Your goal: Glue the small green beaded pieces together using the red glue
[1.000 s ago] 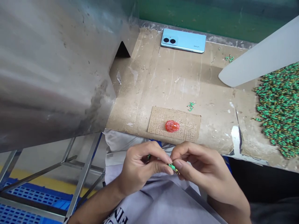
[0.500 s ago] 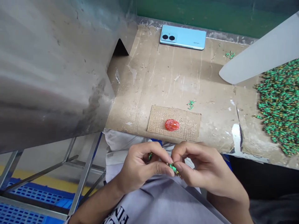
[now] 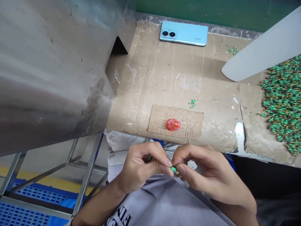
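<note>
In front of my shirt, below the table's edge, my left hand [image 3: 143, 168] and my right hand [image 3: 207, 175] meet at their fingertips. Between them is a small green piece with yellow and dark ends [image 3: 174, 169], pinched by thumb and forefinger from both sides. Another bit of green [image 3: 150, 157] shows inside my curled left fingers, mostly hidden. Just beyond my hands, a glossy red lump [image 3: 173, 125] sits on a rectangle of brown cardboard [image 3: 192, 129] dotted with small marks. A little cluster of green pieces [image 3: 192, 103] lies behind the cardboard.
A large heap of green-and-yellow pieces [image 3: 282, 106] covers the table's right side. Above it slants a pale, round-ended panel [image 3: 258, 51]. A light-blue phone [image 3: 188, 36] lies at the back. Large sheet metal [image 3: 58, 81] rises at left, beside a metal frame [image 3: 88, 171].
Both hands keep their pinch on the green piece, which has turned slightly between the fingertips. The view has shifted a little; the table things have stayed put.
</note>
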`<state>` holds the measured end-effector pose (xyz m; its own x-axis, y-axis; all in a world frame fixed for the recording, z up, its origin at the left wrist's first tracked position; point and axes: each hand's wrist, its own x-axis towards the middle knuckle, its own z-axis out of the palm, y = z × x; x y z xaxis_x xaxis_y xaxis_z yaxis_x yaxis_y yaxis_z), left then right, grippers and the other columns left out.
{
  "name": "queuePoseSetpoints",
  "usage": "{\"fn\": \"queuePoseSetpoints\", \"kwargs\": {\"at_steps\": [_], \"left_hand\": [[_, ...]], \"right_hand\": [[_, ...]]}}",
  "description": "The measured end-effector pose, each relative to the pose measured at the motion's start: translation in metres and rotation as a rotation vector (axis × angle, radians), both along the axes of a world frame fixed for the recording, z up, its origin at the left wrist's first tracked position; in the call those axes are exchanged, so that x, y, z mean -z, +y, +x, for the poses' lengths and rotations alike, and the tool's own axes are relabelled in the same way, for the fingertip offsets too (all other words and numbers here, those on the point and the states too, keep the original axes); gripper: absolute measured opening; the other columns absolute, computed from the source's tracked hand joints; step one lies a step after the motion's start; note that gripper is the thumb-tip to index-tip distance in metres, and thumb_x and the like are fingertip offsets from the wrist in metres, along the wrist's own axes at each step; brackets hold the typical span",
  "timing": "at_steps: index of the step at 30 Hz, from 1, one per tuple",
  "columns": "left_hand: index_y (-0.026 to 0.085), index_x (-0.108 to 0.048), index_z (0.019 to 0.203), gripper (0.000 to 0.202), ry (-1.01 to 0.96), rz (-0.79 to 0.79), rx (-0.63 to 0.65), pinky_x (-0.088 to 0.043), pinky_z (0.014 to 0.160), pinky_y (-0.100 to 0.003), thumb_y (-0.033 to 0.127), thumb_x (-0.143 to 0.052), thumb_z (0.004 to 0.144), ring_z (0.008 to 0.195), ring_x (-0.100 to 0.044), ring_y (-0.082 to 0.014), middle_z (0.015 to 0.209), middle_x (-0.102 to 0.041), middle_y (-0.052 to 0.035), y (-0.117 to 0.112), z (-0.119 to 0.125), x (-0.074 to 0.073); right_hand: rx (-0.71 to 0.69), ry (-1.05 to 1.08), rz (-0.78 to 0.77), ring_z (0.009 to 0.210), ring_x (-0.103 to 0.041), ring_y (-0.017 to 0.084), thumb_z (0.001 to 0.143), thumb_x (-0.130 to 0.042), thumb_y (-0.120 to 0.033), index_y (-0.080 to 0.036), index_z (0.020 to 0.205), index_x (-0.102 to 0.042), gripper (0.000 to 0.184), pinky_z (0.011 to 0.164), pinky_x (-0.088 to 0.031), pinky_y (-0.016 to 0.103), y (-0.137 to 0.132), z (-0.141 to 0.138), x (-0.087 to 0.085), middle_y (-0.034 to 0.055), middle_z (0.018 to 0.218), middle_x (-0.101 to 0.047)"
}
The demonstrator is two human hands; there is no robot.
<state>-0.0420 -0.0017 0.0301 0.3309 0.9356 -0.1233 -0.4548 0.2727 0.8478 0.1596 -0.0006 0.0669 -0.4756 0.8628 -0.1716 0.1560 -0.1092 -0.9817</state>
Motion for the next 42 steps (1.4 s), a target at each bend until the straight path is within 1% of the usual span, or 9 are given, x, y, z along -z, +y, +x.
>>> {"fn": "queuePoseSetpoints", "kwargs": {"at_steps": [3,5,9,13,19,23,28,35,42], "left_hand": [[0.026,-0.086,0.085,0.009,-0.011,0.028,-0.020,-0.053,0.055,-0.024,0.019,-0.091,0.085,0.058,-0.067,-0.0120,0.071,-0.078,0.0005,-0.001,-0.001,0.000],[0.026,-0.086,0.087,0.007,0.016,0.065,-0.045,-0.055,0.056,-0.025,0.020,-0.089,0.088,0.060,-0.069,-0.0131,0.072,-0.079,0.0000,-0.002,-0.001,0.000],[0.024,-0.085,0.083,0.008,0.085,0.112,-0.086,-0.052,0.054,-0.024,0.024,-0.093,0.084,0.059,-0.067,-0.0132,0.070,-0.078,-0.0006,-0.001,0.001,0.000],[0.023,-0.084,0.085,0.015,0.141,0.157,-0.089,-0.049,0.052,-0.023,0.025,-0.097,0.078,0.057,-0.064,-0.0118,0.070,-0.077,0.0003,0.002,0.000,-0.001],[0.021,-0.084,0.089,0.012,0.256,0.284,-0.067,-0.052,0.056,-0.023,0.023,-0.093,0.083,0.062,-0.069,-0.0142,0.076,-0.081,-0.0025,0.003,-0.006,-0.004],[0.020,-0.084,0.097,0.014,0.376,0.297,-0.038,-0.046,0.050,-0.024,0.024,-0.091,0.086,0.058,-0.065,-0.0133,0.081,-0.082,-0.0036,0.000,-0.008,-0.012],[0.017,-0.083,0.097,0.012,0.427,0.303,-0.013,-0.039,0.044,-0.023,0.014,-0.082,0.085,0.055,-0.059,-0.0117,0.079,-0.079,-0.0033,-0.003,-0.008,-0.018],[0.014,-0.081,0.089,0.016,0.505,0.303,-0.059,-0.038,0.043,-0.023,0.004,-0.071,0.081,0.051,-0.058,-0.0113,0.069,-0.074,-0.0023,-0.002,-0.005,-0.021],[0.012,-0.077,0.079,0.015,0.542,0.333,-0.114,-0.041,0.040,-0.021,0.002,-0.067,0.076,0.047,-0.064,-0.0132,0.064,-0.075,-0.0038,-0.001,0.000,-0.019]], "right_hand": [[-0.007,0.037,-0.034,0.062,-0.065,0.010,0.099,-0.070,-0.022,-0.023,0.100,-0.068,0.002,0.059,-0.056,0.019,-0.001,0.000,-0.002,-0.0035,0.075,-0.070],[-0.006,0.025,-0.012,0.066,-0.067,0.011,0.098,-0.073,-0.022,-0.024,0.105,-0.068,0.009,0.062,-0.058,0.020,-0.003,-0.001,-0.004,-0.0028,0.081,-0.072],[0.022,-0.074,0.140,0.066,-0.067,0.010,0.098,-0.072,-0.016,-0.025,0.105,-0.066,0.013,0.064,-0.058,0.019,-0.008,-0.003,-0.004,-0.0038,0.082,-0.072],[0.020,-0.109,0.296,0.067,-0.067,0.012,0.102,-0.067,-0.018,-0.025,0.109,-0.064,0.011,0.063,-0.056,0.022,-0.012,-0.002,0.000,-0.0021,0.083,-0.072],[0.031,-0.182,0.466,0.066,-0.068,0.016,0.101,-0.062,-0.012,-0.027,0.112,-0.060,0.018,0.060,-0.054,0.029,-0.014,-0.003,0.006,0.0003,0.080,-0.071],[0.001,-0.273,0.591,0.064,-0.067,0.018,0.097,-0.059,-0.005,-0.028,0.119,-0.056,0.032,0.057,-0.054,0.030,-0.015,-0.002,0.009,0.0016,0.079,-0.071],[-0.022,-0.328,0.706,0.070,-0.069,0.020,0.095,-0.067,-0.007,-0.025,0.128,-0.056,0.039,0.061,-0.056,0.033,-0.019,0.004,0.016,0.0047,0.086,-0.074],[0.016,-0.326,0.850,0.072,-0.066,0.017,0.098,-0.063,-0.002,-0.013,0.115,-0.068,0.021,0.059,-0.050,0.031,-0.018,0.002,0.018,0.0070,0.089,-0.071],[0.010,-0.294,0.853,0.075,-0.065,0.017,0.102,-0.057,-0.003,-0.011,0.116,-0.070,0.021,0.060,-0.051,0.032,-0.020,0.003,0.021,0.0090,0.095,-0.073]]}}
